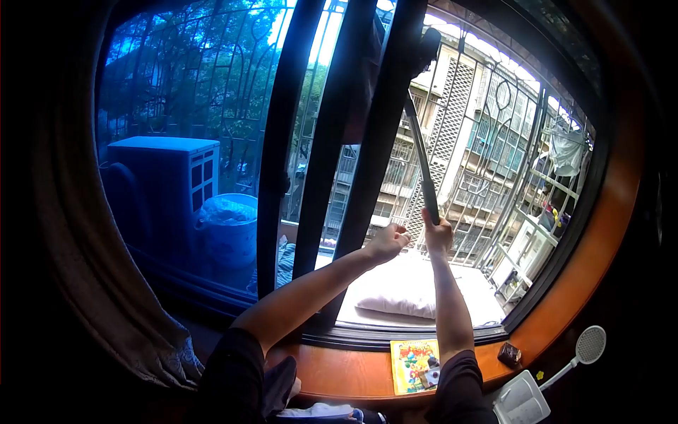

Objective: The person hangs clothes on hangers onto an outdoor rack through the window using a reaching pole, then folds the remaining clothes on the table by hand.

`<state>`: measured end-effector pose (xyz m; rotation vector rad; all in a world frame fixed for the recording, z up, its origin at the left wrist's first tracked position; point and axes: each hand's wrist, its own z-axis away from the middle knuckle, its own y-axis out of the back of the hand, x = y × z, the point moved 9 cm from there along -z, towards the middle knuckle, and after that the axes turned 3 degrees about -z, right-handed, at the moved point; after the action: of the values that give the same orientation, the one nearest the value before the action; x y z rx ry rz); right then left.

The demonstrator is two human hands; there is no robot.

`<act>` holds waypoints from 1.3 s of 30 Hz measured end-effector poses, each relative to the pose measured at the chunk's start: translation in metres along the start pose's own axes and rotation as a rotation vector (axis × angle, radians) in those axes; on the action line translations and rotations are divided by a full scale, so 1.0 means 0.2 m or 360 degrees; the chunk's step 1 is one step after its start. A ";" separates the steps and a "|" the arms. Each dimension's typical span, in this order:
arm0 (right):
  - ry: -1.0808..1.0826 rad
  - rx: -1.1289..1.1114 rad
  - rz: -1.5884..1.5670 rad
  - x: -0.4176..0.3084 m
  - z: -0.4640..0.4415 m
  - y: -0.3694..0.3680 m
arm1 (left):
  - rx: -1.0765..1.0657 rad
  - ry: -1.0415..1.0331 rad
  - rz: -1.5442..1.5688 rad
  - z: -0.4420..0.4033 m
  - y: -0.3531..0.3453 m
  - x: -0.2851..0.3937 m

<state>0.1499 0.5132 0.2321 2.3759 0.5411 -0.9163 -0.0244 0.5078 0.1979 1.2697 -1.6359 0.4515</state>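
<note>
My right hand [438,235] is wrapped round the lower end of a long, dark, slightly curved handle [422,152]. The handle rises through the open part of the window toward a dark, bulky shape [429,48] near the top of the sash; I cannot tell whether the two are joined. Just left of it, my left hand [387,242] is raised with fingers curled in, apart from the handle. Whatever is in those fingers, if anything, is too small to make out. Beside my left forearm stand the dark upright frames of the sliding window [369,166].
A white pillow [399,300] lies outside the sill, inside a metal window cage [487,134]. On the wooden sill [339,371] are a colourful booklet [409,364] and a small dark object [509,355]. A curtain [106,283] hangs left; a white fly swatter [590,344] is lower right.
</note>
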 end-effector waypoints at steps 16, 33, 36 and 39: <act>0.0127 0.0248 0.0442 -0.22 0.02 0.30 | -0.0137 0.0233 -0.0105 0.14 -0.02 0.01; -0.0016 0.0173 0.0301 -0.12 0.40 0.23 | -0.0200 0.0366 0.0142 0.34 0.15 0.10; -0.0031 0.0202 0.0312 -0.14 0.47 0.18 | -0.0207 0.0358 0.0131 0.36 0.19 0.11; -0.0068 0.0209 0.0228 -0.13 0.52 0.09 | -0.0190 0.0351 0.0138 0.40 0.25 0.11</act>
<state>0.0914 0.4320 0.1914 2.4693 0.2977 -0.9614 -0.1047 0.4554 0.1928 1.0262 -1.5115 0.5201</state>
